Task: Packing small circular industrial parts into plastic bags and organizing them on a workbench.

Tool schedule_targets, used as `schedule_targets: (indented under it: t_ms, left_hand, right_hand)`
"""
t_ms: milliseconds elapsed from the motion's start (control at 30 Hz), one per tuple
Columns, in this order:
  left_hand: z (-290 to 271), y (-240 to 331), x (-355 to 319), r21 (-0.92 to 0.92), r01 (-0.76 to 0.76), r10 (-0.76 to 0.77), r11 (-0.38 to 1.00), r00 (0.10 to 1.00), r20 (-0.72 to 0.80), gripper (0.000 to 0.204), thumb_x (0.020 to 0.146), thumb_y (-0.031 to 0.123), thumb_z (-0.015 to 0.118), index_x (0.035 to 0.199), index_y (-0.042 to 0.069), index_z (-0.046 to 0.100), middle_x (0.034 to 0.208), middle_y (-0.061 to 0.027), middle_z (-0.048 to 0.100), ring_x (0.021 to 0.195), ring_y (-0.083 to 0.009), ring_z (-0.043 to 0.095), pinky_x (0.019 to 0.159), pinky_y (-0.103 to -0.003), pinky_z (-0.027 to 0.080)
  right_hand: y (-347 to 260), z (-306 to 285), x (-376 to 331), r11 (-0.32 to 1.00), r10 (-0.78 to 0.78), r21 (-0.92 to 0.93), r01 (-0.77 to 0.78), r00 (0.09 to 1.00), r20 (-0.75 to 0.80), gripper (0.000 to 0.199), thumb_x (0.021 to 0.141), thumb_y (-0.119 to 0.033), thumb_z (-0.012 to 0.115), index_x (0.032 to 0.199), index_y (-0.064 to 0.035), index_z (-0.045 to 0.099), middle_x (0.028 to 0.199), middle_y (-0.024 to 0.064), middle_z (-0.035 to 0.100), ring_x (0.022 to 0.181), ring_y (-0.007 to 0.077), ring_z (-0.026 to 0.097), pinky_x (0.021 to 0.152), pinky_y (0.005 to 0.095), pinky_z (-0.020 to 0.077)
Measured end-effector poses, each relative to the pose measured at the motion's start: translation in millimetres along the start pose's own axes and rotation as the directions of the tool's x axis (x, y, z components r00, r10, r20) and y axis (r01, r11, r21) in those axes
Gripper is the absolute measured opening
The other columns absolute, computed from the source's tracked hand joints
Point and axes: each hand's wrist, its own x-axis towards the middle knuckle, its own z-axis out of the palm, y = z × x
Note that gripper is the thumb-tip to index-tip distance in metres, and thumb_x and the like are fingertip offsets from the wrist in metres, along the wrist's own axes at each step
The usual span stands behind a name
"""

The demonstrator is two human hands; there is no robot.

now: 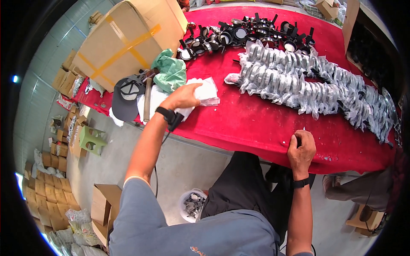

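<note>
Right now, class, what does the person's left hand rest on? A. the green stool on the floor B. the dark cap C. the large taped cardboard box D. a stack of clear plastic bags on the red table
D: the left hand lies flat on the stack of clear plastic bags on the red table; the right hand sits apart at the table's near edge.

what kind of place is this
Probably a small packing workshop or warehouse. A red-covered table holds rows of plastic-bagged parts and a cluster of unbagged black ones. Flat cardboard boxes are stacked on the concrete floor. The left hand rests on clear bags.
</note>
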Motion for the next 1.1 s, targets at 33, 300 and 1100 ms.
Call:
schedule_targets:
  t_ms: [33,300,1100]
  left_hand:
    - [-14,1,9,-0.110,0.103,-0.090,0.989,0.990,0.111,0.073,0.082,0.014,0.071,0.152,0.000,0.055,0.147,-0.0226,0.064,0.140,-0.0352,0.058,0.121,-0.039,0.043]
    - [-23,-31,163,-0.132,0.144,-0.171,0.981,0.958,-0.229,0.051,0.097,0.044,0.076,0.116,-0.003,0.078,0.104,-0.0177,0.080,0.097,-0.0243,0.076,0.087,-0.037,0.058]
    - [-67,-5,142,-0.931,-0.306,-0.180,0.199,0.922,-0.342,0.027,0.107,0.021,0.070,0.129,0.006,0.066,0.114,-0.0044,0.075,0.105,-0.0152,0.073,0.089,-0.032,0.061]
  right_hand:
    - [-2,1,1,1.000,-0.004,0.008,0.004,1.000,0.004,0.010,0.085,0.001,0.072,0.093,-0.0014,0.066,0.098,0.0155,0.071,0.094,0.0361,0.070,0.085,0.0452,0.0565]
    - [-7,7,2,0.998,-0.009,-0.062,0.009,1.000,-0.004,0.011,0.082,0.000,0.072,0.093,-0.0023,0.068,0.096,0.0150,0.072,0.092,0.0356,0.071,0.083,0.0451,0.0579]
    - [-4,5,5,0.997,0.037,-0.066,-0.039,0.999,-0.032,0.009,0.083,-0.004,0.072,0.088,-0.0061,0.066,0.085,0.0130,0.068,0.083,0.0359,0.068,0.074,0.0466,0.0556]
